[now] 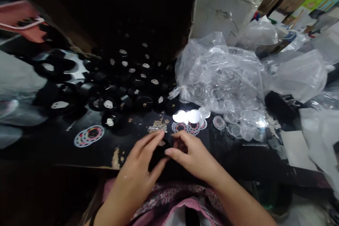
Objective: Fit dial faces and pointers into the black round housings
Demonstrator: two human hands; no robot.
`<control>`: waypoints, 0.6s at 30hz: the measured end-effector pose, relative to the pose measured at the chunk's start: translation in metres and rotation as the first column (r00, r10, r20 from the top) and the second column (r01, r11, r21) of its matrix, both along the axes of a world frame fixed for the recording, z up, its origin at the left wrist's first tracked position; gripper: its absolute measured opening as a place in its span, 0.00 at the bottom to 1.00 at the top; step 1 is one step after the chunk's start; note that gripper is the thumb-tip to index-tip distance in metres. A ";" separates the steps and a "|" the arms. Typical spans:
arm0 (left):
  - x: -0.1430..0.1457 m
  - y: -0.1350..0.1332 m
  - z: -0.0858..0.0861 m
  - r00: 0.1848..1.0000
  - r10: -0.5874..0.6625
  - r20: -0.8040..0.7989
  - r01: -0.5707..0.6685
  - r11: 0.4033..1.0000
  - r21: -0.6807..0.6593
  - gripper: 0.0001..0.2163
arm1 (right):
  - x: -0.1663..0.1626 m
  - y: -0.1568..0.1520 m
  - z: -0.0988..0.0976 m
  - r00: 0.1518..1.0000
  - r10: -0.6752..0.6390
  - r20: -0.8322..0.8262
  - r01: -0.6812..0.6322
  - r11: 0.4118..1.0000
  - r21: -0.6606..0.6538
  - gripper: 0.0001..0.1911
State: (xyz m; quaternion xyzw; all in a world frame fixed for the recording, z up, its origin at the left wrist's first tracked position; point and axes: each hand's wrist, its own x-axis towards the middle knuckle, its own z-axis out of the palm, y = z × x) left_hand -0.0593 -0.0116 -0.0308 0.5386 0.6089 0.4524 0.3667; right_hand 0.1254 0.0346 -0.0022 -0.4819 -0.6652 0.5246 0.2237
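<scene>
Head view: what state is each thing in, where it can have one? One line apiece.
Left hand: bent around the black part.
Black part: held, mostly hidden.
Right hand: bent at the black part, contact partly hidden.
Black round parts: loose, piled.
Printed discs: flat, overlapping.
Clear plastic bag: crumpled, with clear discs beside it.
Table: surface chipped.
</scene>
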 end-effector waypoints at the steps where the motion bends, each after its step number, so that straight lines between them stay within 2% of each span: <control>1: 0.004 -0.005 -0.001 0.991 0.026 0.130 -0.014 0.995 -0.097 0.25 | 0.000 0.000 -0.001 1.000 0.021 -0.004 -0.021 1.000 -0.011 0.15; 3: 0.009 -0.010 -0.003 0.936 0.110 0.334 -0.011 0.959 -0.284 0.23 | 0.004 0.003 0.000 0.996 0.092 -0.018 -0.092 0.995 -0.027 0.12; 5: 0.011 -0.009 -0.004 0.858 0.177 0.482 0.055 0.901 -0.430 0.21 | 0.013 0.011 0.002 0.993 0.112 0.033 -0.113 0.993 0.034 0.11; 7: 0.014 -0.005 -0.001 0.754 0.260 0.604 0.112 0.854 -0.508 0.22 | 0.024 0.025 0.002 0.971 -0.019 0.239 -0.030 0.979 0.200 0.14; 9: 0.017 -0.003 0.004 0.634 0.349 0.690 0.138 0.827 -0.545 0.23 | 0.033 0.042 -0.002 0.851 -0.207 0.482 0.016 0.929 0.370 0.18; 11: 0.020 -0.003 0.009 0.554 0.405 0.727 0.158 0.807 -0.570 0.23 | 0.039 0.056 -0.010 0.736 -0.283 0.614 -0.010 0.904 0.428 0.20; 12: 0.022 -0.004 0.010 0.529 0.418 0.738 0.169 0.801 -0.575 0.22 | 0.041 0.060 -0.013 0.730 -0.288 0.619 -0.006 0.904 0.427 0.19; 14: 0.024 -0.005 0.010 0.482 0.431 0.763 0.178 0.804 -0.567 0.21 | 0.043 0.064 -0.020 0.782 -0.299 0.547 0.051 0.905 0.421 0.19; 18: 0.028 0.000 0.010 0.367 0.491 0.790 0.134 0.812 -0.568 0.14 | 0.038 0.051 -0.019 0.871 -0.300 0.389 0.141 0.912 0.385 0.12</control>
